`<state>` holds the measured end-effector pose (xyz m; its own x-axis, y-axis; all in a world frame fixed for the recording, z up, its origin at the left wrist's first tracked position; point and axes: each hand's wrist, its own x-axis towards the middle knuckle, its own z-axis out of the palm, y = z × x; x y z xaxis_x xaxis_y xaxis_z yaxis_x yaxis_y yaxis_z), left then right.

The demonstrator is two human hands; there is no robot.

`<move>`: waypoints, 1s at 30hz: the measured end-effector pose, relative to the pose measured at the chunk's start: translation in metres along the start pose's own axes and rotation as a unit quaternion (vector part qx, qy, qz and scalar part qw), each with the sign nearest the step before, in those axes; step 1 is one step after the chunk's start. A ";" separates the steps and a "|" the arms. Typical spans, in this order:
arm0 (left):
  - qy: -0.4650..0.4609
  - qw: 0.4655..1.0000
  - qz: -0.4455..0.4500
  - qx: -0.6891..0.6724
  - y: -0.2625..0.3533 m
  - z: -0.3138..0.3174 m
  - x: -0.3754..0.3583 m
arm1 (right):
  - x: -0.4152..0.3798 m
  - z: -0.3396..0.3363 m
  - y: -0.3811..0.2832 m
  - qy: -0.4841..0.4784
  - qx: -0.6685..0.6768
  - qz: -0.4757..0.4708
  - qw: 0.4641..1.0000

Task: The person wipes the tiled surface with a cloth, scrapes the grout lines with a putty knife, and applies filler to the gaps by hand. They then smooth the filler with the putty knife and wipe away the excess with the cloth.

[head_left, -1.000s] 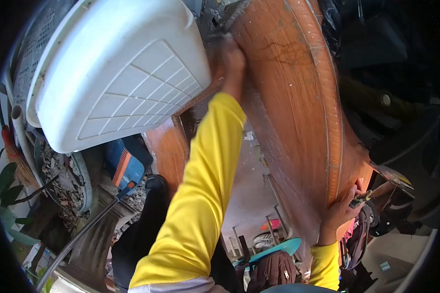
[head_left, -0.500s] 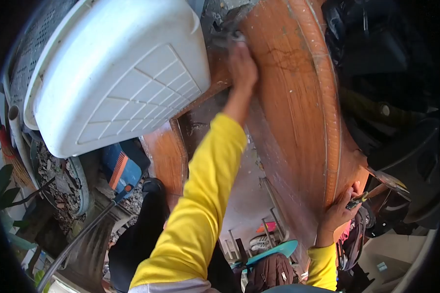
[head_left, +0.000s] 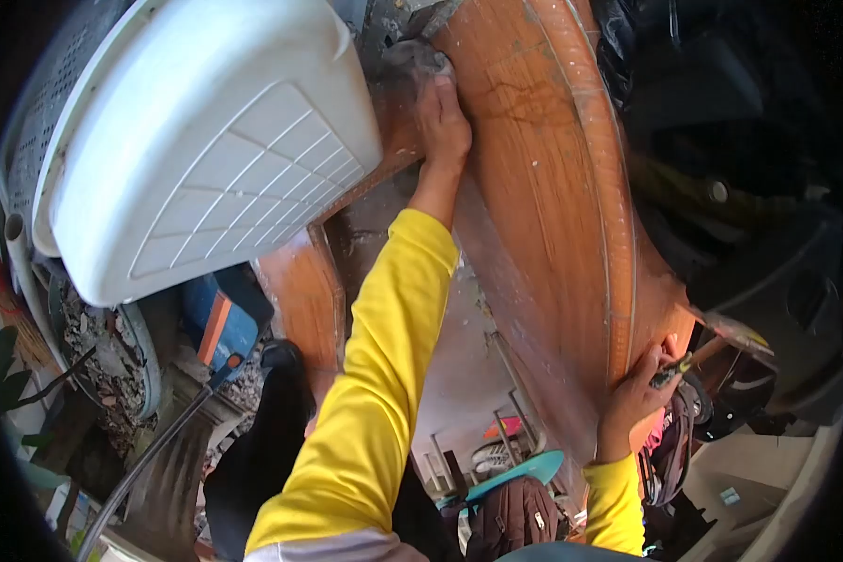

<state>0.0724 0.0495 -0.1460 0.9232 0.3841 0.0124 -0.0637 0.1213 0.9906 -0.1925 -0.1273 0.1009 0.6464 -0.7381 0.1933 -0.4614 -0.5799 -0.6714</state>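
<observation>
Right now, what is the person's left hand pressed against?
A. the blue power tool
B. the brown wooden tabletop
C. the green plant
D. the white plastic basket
B: the left hand, holding a grey pad, presses on the brown wooden tabletop, clear of the white plastic basket.

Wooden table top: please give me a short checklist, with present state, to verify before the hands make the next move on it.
1. Left hand pressed on the table top, over a grey pad: ok.
2. Right hand grips the table's edge: ok.
3. Small tool in right hand, secure: cannot tell.
4. White tub clear of left hand: ok, close beside.
5. Table top steady: cannot tell.
</observation>
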 end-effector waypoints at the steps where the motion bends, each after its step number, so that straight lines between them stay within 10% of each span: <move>1: -0.014 0.998 -0.067 0.002 0.004 -0.001 -0.005 | 0.000 -0.004 0.004 -0.005 -0.008 -0.003 1.000; 3: -0.044 0.981 -0.191 0.006 0.022 -0.005 -0.027 | 0.003 -0.009 0.020 -0.010 -0.017 -0.010 1.000; 7: -0.072 0.995 0.065 0.017 0.125 0.000 -0.101 | 0.003 -0.006 0.016 -0.009 -0.020 -0.054 0.998; 14: -0.054 0.986 0.151 0.041 0.102 0.010 0.012 | 0.001 -0.002 0.008 -0.010 -0.007 -0.078 0.997; 23: -0.243 0.970 -0.007 -0.007 0.137 -0.002 -0.241 | 0.001 -0.004 0.011 -0.010 0.037 -0.053 0.998; 30: -0.123 0.987 0.103 0.016 0.109 0.010 -0.024 | 0.001 -0.006 0.018 -0.012 0.045 -0.019 0.999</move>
<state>0.0471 0.0448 -0.0367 0.9562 0.1641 0.2425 -0.2510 0.0332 0.9674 -0.2032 -0.1405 0.0936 0.6769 -0.7073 0.2040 -0.3798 -0.5729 -0.7263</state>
